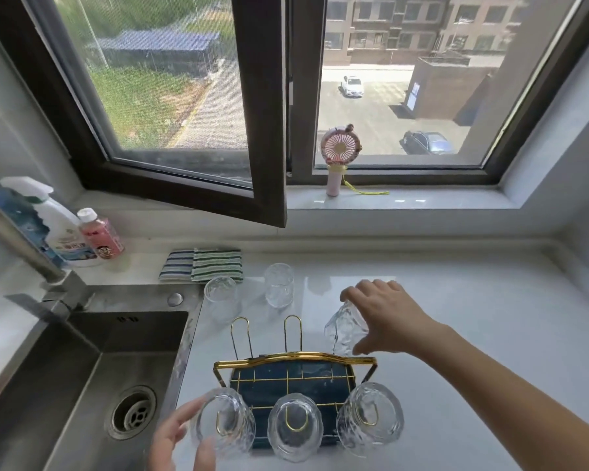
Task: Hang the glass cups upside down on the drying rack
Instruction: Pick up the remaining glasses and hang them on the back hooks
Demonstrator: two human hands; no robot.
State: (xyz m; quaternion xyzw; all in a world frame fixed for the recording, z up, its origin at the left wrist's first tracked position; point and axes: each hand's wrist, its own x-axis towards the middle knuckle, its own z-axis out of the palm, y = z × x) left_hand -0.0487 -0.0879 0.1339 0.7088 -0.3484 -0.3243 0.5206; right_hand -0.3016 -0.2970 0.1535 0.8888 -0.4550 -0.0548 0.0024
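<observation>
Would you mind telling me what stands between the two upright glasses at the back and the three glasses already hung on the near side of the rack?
In the head view, two empty gold hooks and the rack's handle bar.

Clear ribbed glass cups (295, 426) hang on a gold-wire drying rack (295, 363) (navy tray), near blue- and green-striped cloths (203, 265).

Right hand (385, 317) grips inverted glass (346, 329) over rack (296, 363); left hand (181, 436) touches hung cup (223, 423).
</observation>
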